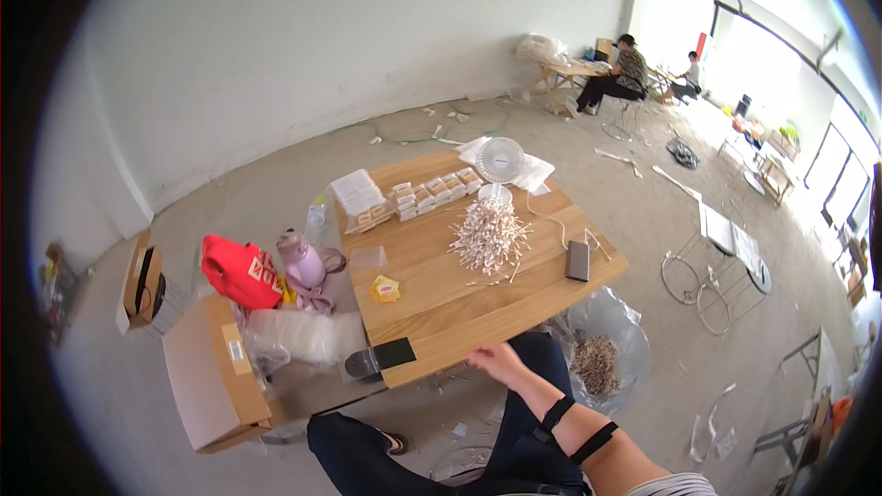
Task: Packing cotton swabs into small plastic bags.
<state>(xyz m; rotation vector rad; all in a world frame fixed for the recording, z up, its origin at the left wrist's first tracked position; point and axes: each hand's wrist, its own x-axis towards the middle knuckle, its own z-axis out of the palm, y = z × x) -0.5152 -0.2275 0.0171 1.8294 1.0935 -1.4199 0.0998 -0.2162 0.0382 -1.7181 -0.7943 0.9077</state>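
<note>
My right hand is at the front edge of the wooden table, its fingers bent and close together. Whatever they hold, if anything, is too small to make out. My left hand is out of view. Farther back on the table lies a loose heap of cotton swabs, a few strewn toward me. Behind the heap stands a small white fan. Stacked packs of swabs form a row at the back left, next to a white wrapped bundle. A yellow paper packet lies left of the heap.
A dark power bank with a cable lies at the right. Below, a clear plastic bag holds more swabs. On the left are an open cardboard box, a red bag and a purple bottle. Two people sit far back.
</note>
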